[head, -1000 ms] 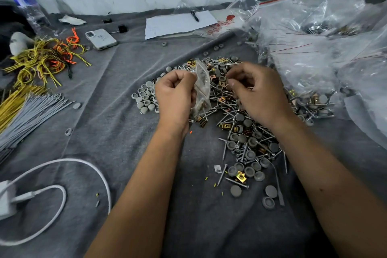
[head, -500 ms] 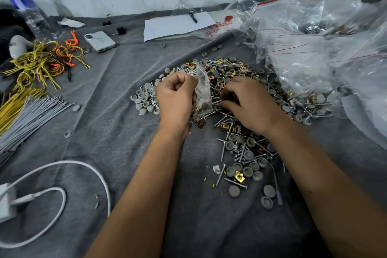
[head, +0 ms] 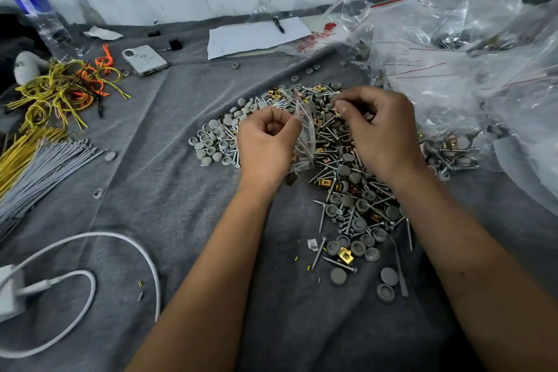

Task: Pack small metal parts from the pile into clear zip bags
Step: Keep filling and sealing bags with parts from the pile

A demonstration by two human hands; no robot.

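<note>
**Small zip bag held open over the parts pile**

Left hand (head: pixel 267 142) pinched the rim of a small clear zip bag (head: pixel 305 142), fingers curled tight, bag hanging upright just above the pile (head: pixel 341 166). Bag already held a few screws and some copper-coloured bits at the bottom.

Right hand (head: pixel 379 127) was raised just beside the bag mouth, fingers curled, thumb and forefinger pinching a small brass-coloured part (head: pixel 337 113). Can't tell exactly which kind of part.

Pile sat on the grey cloth (head: pixel 169 190) under both hands: screws, grey round caps, brass clips, all mixed. A cluster of grey caps (head: pixel 208 145) lay at the pile's left edge.

Right of the pile: a heap of large clear bags (head: pixel 453 69), some with metal parts visible inside, contents otherwise blurred.

Far side: white paper (head: pixel 253 35) with a pen (head: pixel 278 25) on it, phone (head: pixel 145 60), plastic bottle (head: pixel 42 21). Left edge: yellow and orange wire loops (head: pixel 60 87), grey tie bundle (head: pixel 45 166). Near left: white charger cable (head: pixel 99 251).
</note>
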